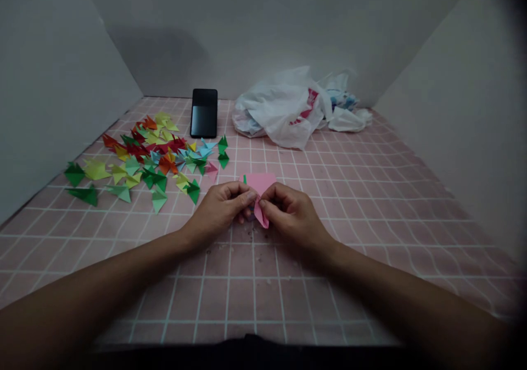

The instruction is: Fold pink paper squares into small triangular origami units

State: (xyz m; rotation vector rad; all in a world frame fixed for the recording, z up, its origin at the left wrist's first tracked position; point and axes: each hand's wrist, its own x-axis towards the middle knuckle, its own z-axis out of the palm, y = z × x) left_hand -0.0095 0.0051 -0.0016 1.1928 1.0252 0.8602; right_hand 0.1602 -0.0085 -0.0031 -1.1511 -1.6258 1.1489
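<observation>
Between my two hands is a small folded piece of pink paper (261,215), its narrow point hanging down toward me. My left hand (226,205) pinches its left side between thumb and fingers. From the right, my right hand (290,208) grips the other edge in a pinch. Just behind the fingers lies a flat pink paper stack (261,180) with a green strip showing at its left edge. My hands hide its near part. Many folded paper cranes (158,178) in red, orange, yellow, green and blue spread over the table to the left.
A black phone (204,113) leans upright at the back. Right of it lies a crumpled white plastic bag (284,106), with another bag (346,109) beside it. Pale walls enclose the pink checked tablecloth (370,205). Small scraps (259,259) lie near my hands.
</observation>
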